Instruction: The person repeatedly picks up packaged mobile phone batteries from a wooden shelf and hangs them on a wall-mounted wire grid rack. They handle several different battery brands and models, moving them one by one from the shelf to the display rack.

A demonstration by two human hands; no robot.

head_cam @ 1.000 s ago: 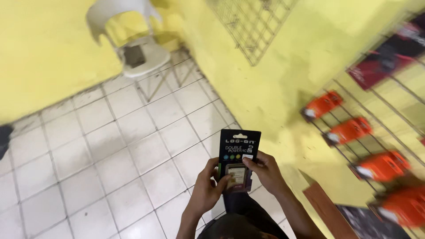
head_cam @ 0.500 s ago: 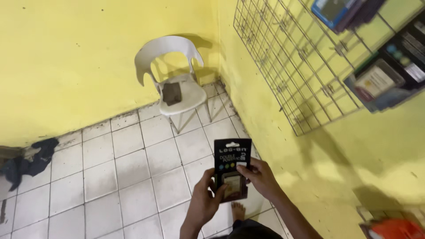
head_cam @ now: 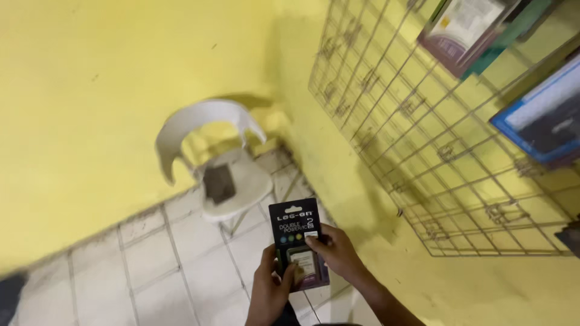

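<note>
Black blister pack (head_cam: pixel 299 241): clamped between left hand (head_cam: pixel 270 288) and right hand (head_cam: pixel 336 252), above tiled floor (head_cam: pixel 151 265); white plastic chair (head_cam: pixel 217 163) against yellow wall (head_cam: pixel 90 90).

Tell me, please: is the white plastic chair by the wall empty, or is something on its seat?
Not empty. A small dark flat object lies on the seat of the white plastic chair; what it is cannot be told.
</note>
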